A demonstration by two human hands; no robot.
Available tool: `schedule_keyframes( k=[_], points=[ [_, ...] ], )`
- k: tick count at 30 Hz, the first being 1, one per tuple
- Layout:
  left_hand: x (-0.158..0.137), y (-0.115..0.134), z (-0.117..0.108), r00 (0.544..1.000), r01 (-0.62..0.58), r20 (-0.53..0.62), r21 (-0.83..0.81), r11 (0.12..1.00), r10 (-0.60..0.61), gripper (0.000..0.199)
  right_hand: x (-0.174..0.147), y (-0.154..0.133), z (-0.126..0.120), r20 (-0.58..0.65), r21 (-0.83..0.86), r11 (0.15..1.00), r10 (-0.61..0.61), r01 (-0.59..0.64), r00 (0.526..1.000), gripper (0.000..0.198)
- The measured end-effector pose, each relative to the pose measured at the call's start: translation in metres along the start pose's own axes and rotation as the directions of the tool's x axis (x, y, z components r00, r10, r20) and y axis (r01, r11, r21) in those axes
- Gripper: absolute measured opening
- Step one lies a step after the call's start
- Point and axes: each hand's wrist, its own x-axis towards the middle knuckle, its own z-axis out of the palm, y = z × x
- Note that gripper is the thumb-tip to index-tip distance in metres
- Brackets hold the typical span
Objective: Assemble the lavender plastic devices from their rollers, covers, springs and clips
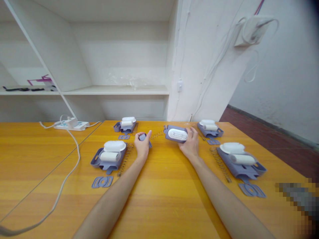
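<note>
Across from me, a yellow wooden table [159, 205] carries four sets of grey-and-white parts [111, 156], two toward each side; at the table's far middle, the right hand [190, 144] grips a grey case [177, 134] with a white oval face, while the left hand [142, 146] closes around a small grey piece [142, 137]; a white power strip [81, 126] sits on the table's far left; white shelves [119, 89] stand behind the table; reddish floor [261, 134] shows past its right edge.

No text, label, brand, number or sign can be read on anything in view.
</note>
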Motion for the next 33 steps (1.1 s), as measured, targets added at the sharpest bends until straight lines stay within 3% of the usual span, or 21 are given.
schedule_keyframes(
  k=[9,14,17,19,22,28,33],
  points=[
    [0.000,0.007,0.000,1.000,0.006,0.011,0.019,1.000,-0.007,0.041,-0.001,-0.010,-0.007,0.129,0.058,0.983,-0.179,0.173,0.975,0.070],
    [-0.002,0.005,-0.001,0.979,0.043,0.202,-0.051,0.998,-0.032,0.044,-0.001,-0.006,-0.006,0.115,0.047,0.987,-0.160,0.155,0.980,0.073],
    [-0.004,0.004,-0.001,0.960,-0.019,0.279,-0.044,0.999,0.031,0.037,-0.001,-0.004,-0.006,0.132,0.022,0.984,-0.175,0.174,0.976,0.073],
    [-0.005,0.004,-0.001,0.957,-0.066,0.281,-0.037,0.997,0.074,0.032,-0.001,-0.004,-0.007,0.140,0.023,0.981,-0.194,0.193,0.971,0.073],
    [-0.006,0.007,-0.001,0.965,-0.046,0.258,-0.046,0.998,0.057,0.030,-0.001,-0.008,-0.009,0.148,0.054,0.975,-0.219,0.214,0.964,0.074],
    [-0.009,0.017,0.000,0.963,-0.044,0.264,-0.061,0.997,0.058,0.028,-0.003,-0.022,-0.012,0.233,0.106,0.935,-0.355,0.340,0.905,0.074],
    [-0.009,0.016,0.002,0.968,-0.060,0.243,-0.036,0.998,0.067,0.031,-0.005,-0.022,-0.010,0.211,0.134,0.949,-0.310,0.287,0.927,0.074]
  ],
)
